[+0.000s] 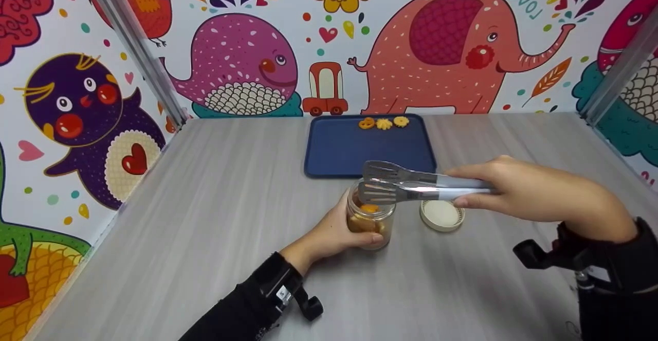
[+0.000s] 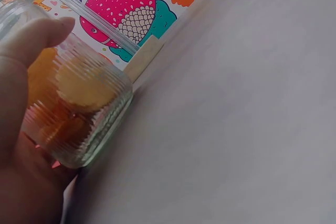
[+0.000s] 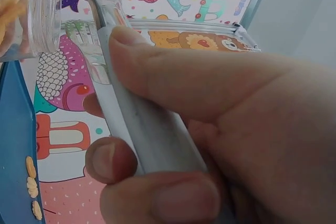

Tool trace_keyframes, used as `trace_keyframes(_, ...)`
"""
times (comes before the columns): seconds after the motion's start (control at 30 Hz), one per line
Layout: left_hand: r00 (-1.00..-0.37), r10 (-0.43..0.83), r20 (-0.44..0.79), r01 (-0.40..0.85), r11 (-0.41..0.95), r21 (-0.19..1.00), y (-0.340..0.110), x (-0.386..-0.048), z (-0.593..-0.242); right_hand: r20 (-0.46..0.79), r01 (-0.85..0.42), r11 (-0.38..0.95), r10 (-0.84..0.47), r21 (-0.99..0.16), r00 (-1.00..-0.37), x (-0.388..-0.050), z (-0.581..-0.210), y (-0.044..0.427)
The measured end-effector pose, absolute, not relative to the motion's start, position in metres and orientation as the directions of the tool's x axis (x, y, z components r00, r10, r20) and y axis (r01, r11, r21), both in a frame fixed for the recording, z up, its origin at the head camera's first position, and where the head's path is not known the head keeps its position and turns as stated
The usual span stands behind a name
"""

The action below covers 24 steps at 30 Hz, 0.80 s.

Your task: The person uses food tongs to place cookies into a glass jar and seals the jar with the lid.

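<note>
Just below centre in the head view, the left hand (image 1: 334, 233) curls its fingers round a ribbed, cylindrical clear jar (image 1: 371, 225), while rightward the right hand (image 1: 529, 192) grips slotted metal tongs (image 1: 424, 193) above it.

Head view downward; wrists' seemingly close

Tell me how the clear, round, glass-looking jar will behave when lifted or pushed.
The clear, round, glass-looking jar would likely stay stiff but could break if dropped, judging by its glossy, transparent wall. Its rounded body may roll if laid over. Because its mouth is open, tipping would probably spill the yellow and orange snack pieces inside.
</note>
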State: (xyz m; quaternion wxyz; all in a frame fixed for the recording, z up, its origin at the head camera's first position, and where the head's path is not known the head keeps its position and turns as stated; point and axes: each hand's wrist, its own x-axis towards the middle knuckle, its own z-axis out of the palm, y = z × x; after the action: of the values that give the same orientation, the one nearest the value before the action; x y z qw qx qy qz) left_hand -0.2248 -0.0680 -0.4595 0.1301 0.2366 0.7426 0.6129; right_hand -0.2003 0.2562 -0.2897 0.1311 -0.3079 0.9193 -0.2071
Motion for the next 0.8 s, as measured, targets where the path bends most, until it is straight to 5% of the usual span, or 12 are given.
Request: trace_keyframes(0.8, -0.834, 0.532, 0.146, 0.227, 0.089, 0.970, -0.0682, -0.2276, -0.4627, -0.086, -0.481, 0.754, -0.572, -0.446, -0.816, -0.2028, -0.2905, 0.2600)
